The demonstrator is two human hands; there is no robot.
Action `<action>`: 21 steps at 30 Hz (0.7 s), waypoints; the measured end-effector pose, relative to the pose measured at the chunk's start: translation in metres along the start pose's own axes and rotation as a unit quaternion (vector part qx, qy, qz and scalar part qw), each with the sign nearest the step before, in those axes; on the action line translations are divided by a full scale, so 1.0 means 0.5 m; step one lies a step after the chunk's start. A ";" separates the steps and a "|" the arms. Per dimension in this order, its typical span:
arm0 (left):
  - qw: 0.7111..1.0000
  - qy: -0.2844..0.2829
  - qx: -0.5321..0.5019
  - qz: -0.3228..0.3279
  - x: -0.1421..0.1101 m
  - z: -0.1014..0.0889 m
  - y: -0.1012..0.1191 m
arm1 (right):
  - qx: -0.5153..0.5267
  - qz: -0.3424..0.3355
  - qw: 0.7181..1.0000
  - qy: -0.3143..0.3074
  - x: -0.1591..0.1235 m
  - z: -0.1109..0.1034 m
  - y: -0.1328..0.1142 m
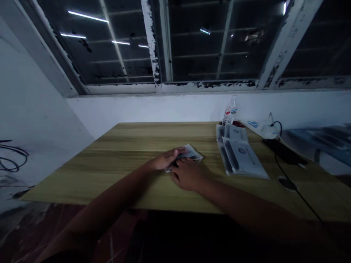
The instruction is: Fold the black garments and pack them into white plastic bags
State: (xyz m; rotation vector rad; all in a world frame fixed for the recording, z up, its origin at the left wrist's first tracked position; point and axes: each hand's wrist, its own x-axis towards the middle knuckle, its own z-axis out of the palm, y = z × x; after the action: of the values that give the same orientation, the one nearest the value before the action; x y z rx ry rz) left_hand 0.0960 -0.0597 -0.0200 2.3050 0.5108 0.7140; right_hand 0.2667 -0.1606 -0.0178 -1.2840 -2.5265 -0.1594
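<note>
the thin pale packet [191, 153] looks soft and bendy, so it could slip and drop on the surface [106, 166] if the left hand [166, 160] or right hand [188, 174] loosens its hold. it sits in both hands near the middle of the surface. the fingers [177, 168] of both hands are closed on it. a pile of packets [236, 153] lies off to the right.

Dim indoor light comes from strip lights [87, 16] mirrored in the dark window glass [90, 47]. The hands [188, 174] and packet [190, 153] look soft and grainy, shadow swallows the bottom edge, and the wide lens bends the window frame [123, 88] at the edges.
</note>
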 end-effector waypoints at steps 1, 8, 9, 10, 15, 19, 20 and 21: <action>1.000 0.004 0.003 0.017 -0.003 -0.012 -0.002 | 0.003 0.005 1.000 0.009 0.001 -0.002 0.005; 0.982 0.040 0.118 0.143 -0.015 -0.066 0.025 | 0.080 0.043 0.988 0.123 0.021 -0.016 0.062; 0.978 0.058 0.138 0.146 -0.015 -0.064 0.031 | 0.087 0.042 0.986 0.136 0.022 -0.019 0.068; 0.974 0.074 0.153 0.152 -0.013 -0.061 0.035 | 0.093 0.039 0.983 0.152 0.023 -0.021 0.072; 0.952 0.130 0.188 0.202 -0.009 -0.052 0.038 | 0.136 0.029 0.956 0.260 0.021 -0.038 0.075; 0.943 0.152 0.209 0.211 -0.009 -0.050 0.041 | 0.116 0.022 0.942 0.315 0.016 -0.052 0.070; 0.941 0.152 0.218 0.209 -0.009 -0.048 0.043 | 0.104 0.007 0.945 0.310 0.014 -0.055 0.069; 0.939 0.149 0.229 0.210 -0.009 -0.046 0.044 | 0.092 -0.008 0.949 0.303 0.013 -0.057 0.068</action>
State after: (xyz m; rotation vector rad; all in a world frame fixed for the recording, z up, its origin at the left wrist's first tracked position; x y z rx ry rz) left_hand 0.0821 -0.0668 0.0082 2.8001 0.3425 1.2774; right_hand 0.2966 -0.1420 0.0102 -0.9546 -1.9725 -0.2672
